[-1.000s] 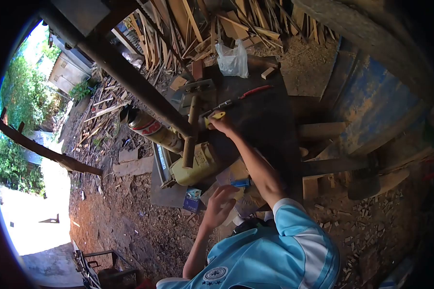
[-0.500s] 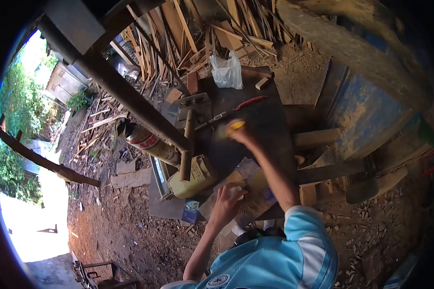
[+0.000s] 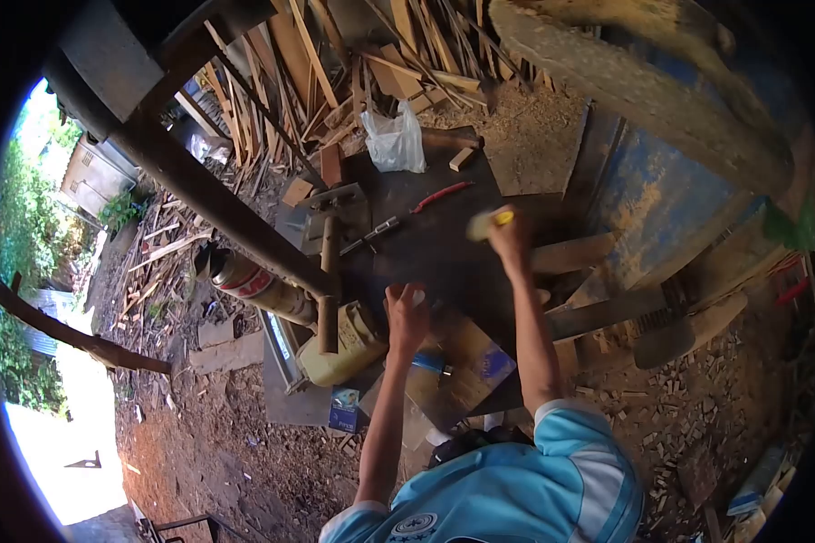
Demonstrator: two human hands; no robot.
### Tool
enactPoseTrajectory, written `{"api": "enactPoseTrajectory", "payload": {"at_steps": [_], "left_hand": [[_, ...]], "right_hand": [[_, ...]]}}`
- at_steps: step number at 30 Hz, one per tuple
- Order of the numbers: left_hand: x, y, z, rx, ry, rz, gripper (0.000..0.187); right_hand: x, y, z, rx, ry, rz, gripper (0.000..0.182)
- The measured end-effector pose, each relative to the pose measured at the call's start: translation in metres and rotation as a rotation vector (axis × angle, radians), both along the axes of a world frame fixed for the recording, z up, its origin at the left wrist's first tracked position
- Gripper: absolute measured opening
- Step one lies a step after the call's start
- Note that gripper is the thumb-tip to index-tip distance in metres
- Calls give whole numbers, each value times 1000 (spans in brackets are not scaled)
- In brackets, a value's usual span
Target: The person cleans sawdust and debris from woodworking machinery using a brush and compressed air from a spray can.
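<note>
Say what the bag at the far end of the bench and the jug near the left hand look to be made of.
Bag: thin clear plastic film, judging by its crinkles and shine. Jug: probably moulded plastic, dull yellow and grimy, with rounded corners.

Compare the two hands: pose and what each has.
The right hand is raised over the dark table, gripping a small yellow object; the left hand sits lower and nearer, fingers spread on the table, apparently empty. Both arms are bare below light-blue sleeves.

No legible text or labels anywhere
</note>
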State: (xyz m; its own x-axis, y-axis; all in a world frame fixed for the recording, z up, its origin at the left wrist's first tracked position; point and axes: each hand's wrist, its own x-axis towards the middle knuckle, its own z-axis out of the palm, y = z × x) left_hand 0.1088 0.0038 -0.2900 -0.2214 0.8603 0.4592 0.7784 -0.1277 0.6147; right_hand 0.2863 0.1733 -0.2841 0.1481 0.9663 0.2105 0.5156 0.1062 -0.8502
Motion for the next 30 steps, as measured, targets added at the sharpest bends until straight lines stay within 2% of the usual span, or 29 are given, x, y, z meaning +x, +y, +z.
{"api": "enactPoseTrajectory", "payload": {"at_steps": [1,3,4,5,6,7,10,11,12,13,14,15,16,18,21,23,24,25,27,29,30], "left_hand": [[-4,0,-10,-20,16,29,26],[-4,7,-35,-58,34,75,25],[-4,8,-32,-101,89,84,25],[-3,9,-35,-115,103,107,26],[-3,13,-40,-122,117,129,27],[-4,18,-43,-127,134,151,28],[1,12,-42,-156,139,170,28],[1,12,-37,-153,161,191,27],[2,16,-32,-129,151,201,27],[5,14,-30,-115,141,214,27],[6,8,-31,-109,133,227,26],[5,5,-31,-122,138,233,27],[6,6,-29,-131,140,237,27],[10,11,-24,-156,139,252,27],[14,12,-18,-195,131,274,27],[13,10,-19,-201,130,273,27],[11,10,-18,-212,129,265,27],[10,12,-16,-219,121,257,27],[12,7,-21,-231,122,259,28],[11,11,-24,-217,155,279,28],[11,11,-24,-219,167,291,28]], "right_hand": [[17,-9,26,178,-244,-209,17],[2,-27,67,8,-70,-28,18],[-29,-15,27,162,199,122,17],[-58,-29,29,266,250,362,16],[-79,-50,42,-149,576,655,14],[-100,-48,26,-374,703,808,14],[-110,0,-23,-641,623,627,17],[-94,26,-31,-593,680,552,20],[-76,57,-44,-427,577,370,20],[-53,108,-77,-244,330,304,20],[-20,89,-21,-158,415,114,19],[11,105,-24,70,361,19,17],[43,123,-27,338,-82,-82,14],[71,104,7,479,-197,-141,12],[78,30,53,-188,187,444,12],[99,-4,66,-541,166,605,14],[117,-1,51,-520,115,475,13],[135,5,36,-491,268,274,11],[166,19,15,-148,-81,-135,13],[156,-2,46,150,-488,-160,13],[156,3,36,66,-147,55,10]]}}
